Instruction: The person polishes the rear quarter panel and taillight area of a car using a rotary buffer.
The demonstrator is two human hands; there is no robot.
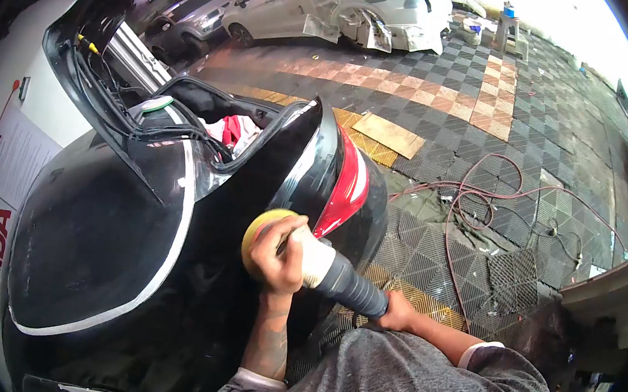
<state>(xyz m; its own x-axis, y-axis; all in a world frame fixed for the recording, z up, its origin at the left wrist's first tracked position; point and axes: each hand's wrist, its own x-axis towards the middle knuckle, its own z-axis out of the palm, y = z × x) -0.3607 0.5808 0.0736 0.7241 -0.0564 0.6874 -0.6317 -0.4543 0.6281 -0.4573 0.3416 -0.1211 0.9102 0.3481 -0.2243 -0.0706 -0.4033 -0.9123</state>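
My left hand (278,254) is curled over the front of a polisher (354,287), just behind its yellow pad (253,241). Around the rear end of the tool's dark grip is my right hand (396,312). The pad is at the glossy black rear panel of a car (215,285), close below the red tail light (346,188); whether it presses on the paint or spins, I cannot tell. White tape (184,221) outlines the car's side window. The raised tailgate (76,71) stands above the open trunk, where a red and white cloth (235,132) lies.
A reddish hose (446,239) loops over the tiled floor at right, near a flat cardboard piece (388,134). A white car (347,10) partly covered in masking sheets is at the back, with a stool (512,34) nearby. A green-edged pad (156,104) rests by the trunk opening.
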